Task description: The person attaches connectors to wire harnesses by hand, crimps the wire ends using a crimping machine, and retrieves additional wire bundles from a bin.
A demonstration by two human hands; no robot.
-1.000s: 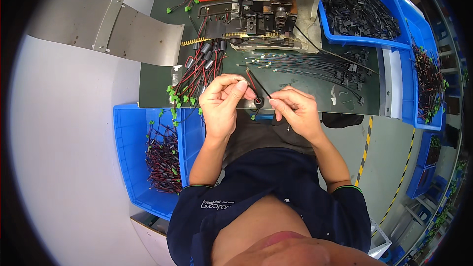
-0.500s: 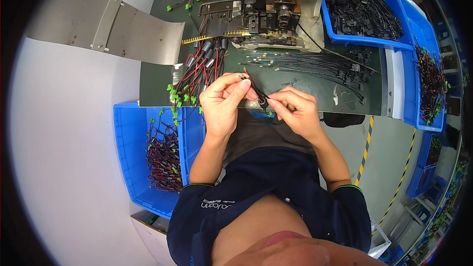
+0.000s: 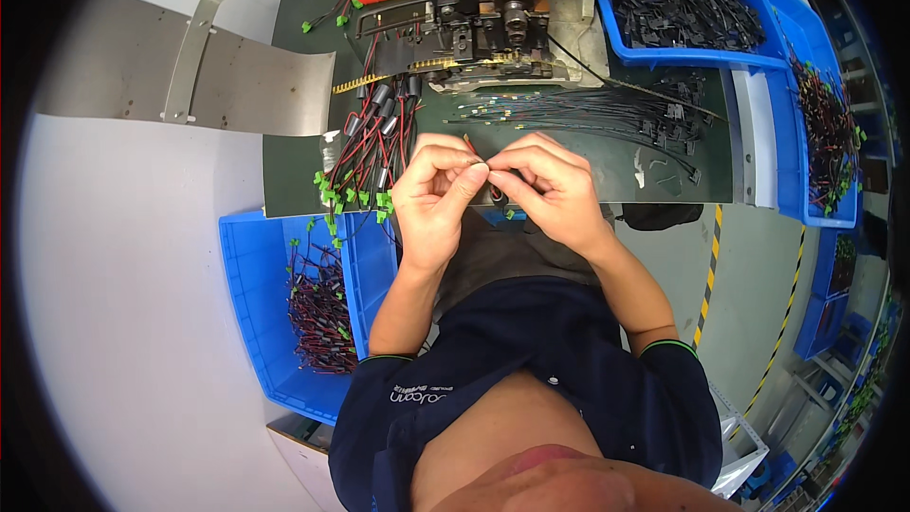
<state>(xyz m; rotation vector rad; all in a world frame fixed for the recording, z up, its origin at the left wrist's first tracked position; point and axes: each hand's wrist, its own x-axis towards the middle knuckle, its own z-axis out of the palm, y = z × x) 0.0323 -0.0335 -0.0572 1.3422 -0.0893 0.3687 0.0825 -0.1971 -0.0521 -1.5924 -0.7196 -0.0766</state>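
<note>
My left hand point(image 3: 434, 199) and my right hand point(image 3: 555, 192) meet at the near edge of the dark green bench, fingertips pinched together. Between them is a wire harness point(image 3: 497, 196) with red and black leads, a dark cylinder and a green connector hanging below. A red lead end sticks up past my left fingers; the exact pinch point is hidden by the fingertips. Just beyond stands a crimping machine point(image 3: 512, 24), fed by a yellowish terminal strip point(image 3: 353, 84). Left of my hands lies a bundle of similar harnesses point(image 3: 381, 123) with green connectors.
Thin black cables point(image 3: 578, 114) lie across the bench point(image 3: 607, 166). A blue bin point(image 3: 248, 275) of harnesses stands at lower left. Another blue bin point(image 3: 682, 59) holds black cables at upper right, near a blue tray point(image 3: 823, 218). A curved metal sheet point(image 3: 265, 85) extends at left.
My right hand has moved left and up along the harness, so its fingertips now meet those of my left hand. The view has shifted slightly.
</note>
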